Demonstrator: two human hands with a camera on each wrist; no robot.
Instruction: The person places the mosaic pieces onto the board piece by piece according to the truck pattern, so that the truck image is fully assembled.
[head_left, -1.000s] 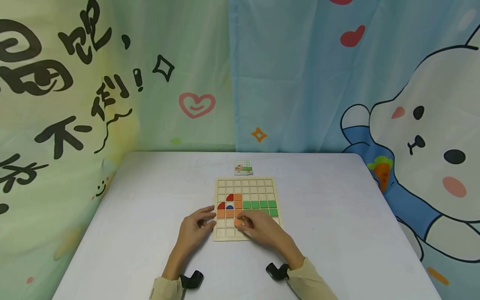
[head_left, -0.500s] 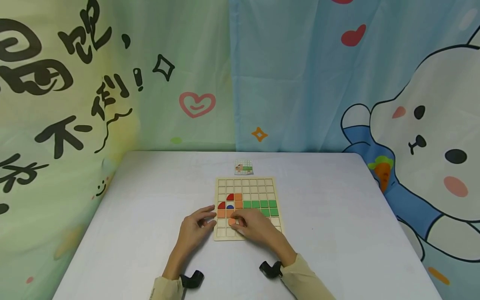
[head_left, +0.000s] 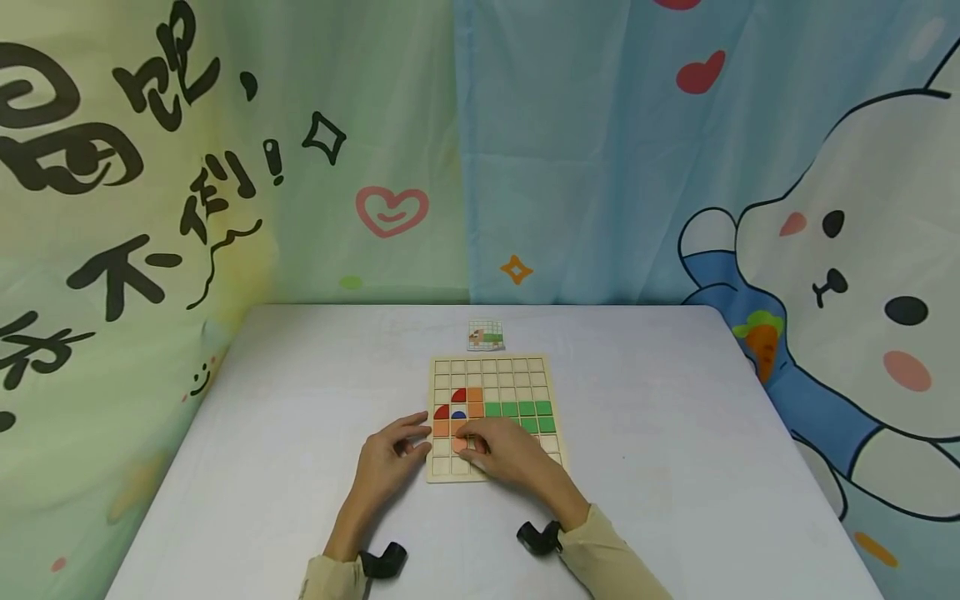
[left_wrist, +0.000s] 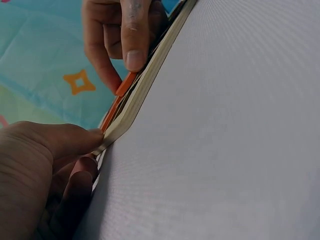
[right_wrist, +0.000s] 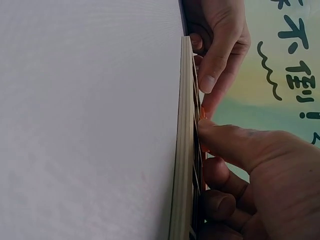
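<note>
A wooden grid board (head_left: 429, 467) lies on the table, holding red (head_left: 459, 396), orange (head_left: 476, 395), blue-and-white and green tiles (head_left: 543, 408). My right hand (head_left: 513, 454) pinches an orange tile (head_left: 459, 446) with a rounded edge between thumb and forefinger, over the cell below the orange row. In the left wrist view this orange tile (left_wrist: 126, 84) stands tilted against the board's surface. My left hand (head_left: 393, 458) is at the board's left edge, thumb and forefinger touching it, spread apart. The right hand hides part of the green tiles and lower cells.
Behind the board lies a small picture card (head_left: 486, 336) with a grid and a coloured animal figure. The white table (head_left: 660, 433) reaches back to a printed curtain (head_left: 570, 167). Both wrists carry black camera mounts (head_left: 384, 560).
My right hand has moved left across the lower rows with the orange tile, by about one cell, and lowered it there. The left hand has stayed at the board's edge.
</note>
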